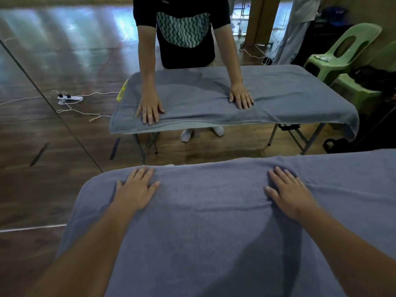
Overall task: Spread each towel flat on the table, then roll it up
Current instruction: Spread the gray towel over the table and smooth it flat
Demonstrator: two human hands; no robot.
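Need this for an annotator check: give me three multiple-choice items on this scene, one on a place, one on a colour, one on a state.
1. Where do the left hand and right hand rest?
A. On the grey towel, near its far edge.
B. On the floor.
C. On the power strip.
2. What colour is the plastic chair at upper right?
A. Red.
B. Green.
C. White.
3. How does the grey towel lie?
A. Rolled up.
B. Folded into a small square.
C. Spread out wide.
Answers: 1 A, both palms lie on the cloth; 2 B, its back and seat are pale green; 3 C, it lies open with no roll begun.
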